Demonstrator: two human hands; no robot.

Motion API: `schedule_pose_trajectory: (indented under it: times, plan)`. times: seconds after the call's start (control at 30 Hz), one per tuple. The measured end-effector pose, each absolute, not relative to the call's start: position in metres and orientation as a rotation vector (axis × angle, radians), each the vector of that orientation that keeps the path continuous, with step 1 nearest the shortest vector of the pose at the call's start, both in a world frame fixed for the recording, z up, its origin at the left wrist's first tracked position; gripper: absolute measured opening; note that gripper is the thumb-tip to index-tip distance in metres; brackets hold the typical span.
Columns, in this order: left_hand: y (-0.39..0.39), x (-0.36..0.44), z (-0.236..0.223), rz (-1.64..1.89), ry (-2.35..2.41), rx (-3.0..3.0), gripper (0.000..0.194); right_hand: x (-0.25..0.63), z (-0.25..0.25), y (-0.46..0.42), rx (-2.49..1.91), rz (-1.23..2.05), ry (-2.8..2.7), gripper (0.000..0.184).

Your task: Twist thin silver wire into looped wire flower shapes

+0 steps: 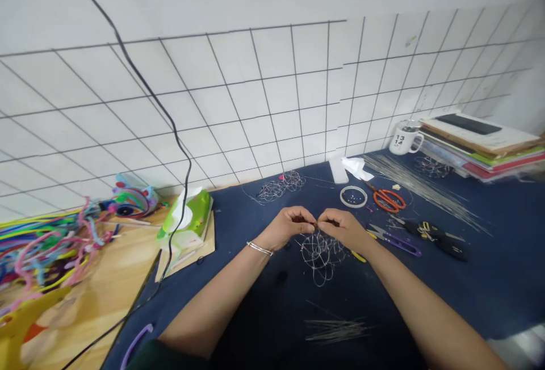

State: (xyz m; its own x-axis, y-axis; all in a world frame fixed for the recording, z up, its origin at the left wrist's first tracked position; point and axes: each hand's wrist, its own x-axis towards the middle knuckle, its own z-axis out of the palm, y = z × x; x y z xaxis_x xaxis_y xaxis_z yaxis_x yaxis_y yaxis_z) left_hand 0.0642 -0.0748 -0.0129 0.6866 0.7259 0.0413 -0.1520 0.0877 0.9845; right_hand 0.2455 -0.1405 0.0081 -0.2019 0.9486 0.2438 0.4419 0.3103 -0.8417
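Note:
My left hand (292, 227) and my right hand (343, 227) meet with pinched fingertips at the top of a looped wire piece (320, 256). Its thin silvery loops, dotted with small beads, hang below my fingers over the dark blue cloth. What exactly lies between the fingertips is too small to make out. Purple-handled scissors (398, 239) lie just right of my right hand, and a yellow handle tip (358, 256) shows under my right wrist. Nearer to me is a bundle of short cut wires (336, 330).
Behind the hands lie more beaded wire loops (279, 186), a round bead dish (353, 196) and orange-handled scissors (388, 200). Black pliers (438, 239), long wires (426, 188), a mug (404, 138) and stacked books (481, 143) fill the right. Leftward are green tissues (198, 217), a black cable (181, 143) and pipe cleaners (55, 245).

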Motion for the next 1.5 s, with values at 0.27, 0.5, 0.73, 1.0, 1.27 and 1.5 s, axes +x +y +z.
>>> schedule_pose_trajectory:
  times: [0.27,0.5,0.73,1.0,1.27,1.5]
  plan:
    - [-0.079,0.071,-0.016,0.881,0.476,1.436,0.014,0.247,0.003,-0.143,-1.223,0.887,-1.702,0.013]
    - [-0.086,0.076,-0.019,0.938,0.562,1.466,0.017,0.253,-0.005,-0.139,-1.22,0.933,-1.699,0.019]
    - [-0.084,0.074,-0.015,1.046,0.732,1.424,0.016,0.265,-0.012,-0.129,-1.356,0.323,-1.6,0.019]
    - [-0.073,0.075,-0.016,1.178,0.787,1.289,0.017,0.241,-0.019,-0.14,-1.316,0.299,-1.882,0.043]
    - [-0.064,0.088,-0.014,0.995,0.695,1.194,0.02,0.23,-0.037,-0.133,-1.493,0.273,-1.792,0.025]
    - [-0.045,0.083,-0.009,0.838,0.614,1.235,0.021,0.246,-0.033,-0.12,-1.431,0.652,-1.55,0.019]
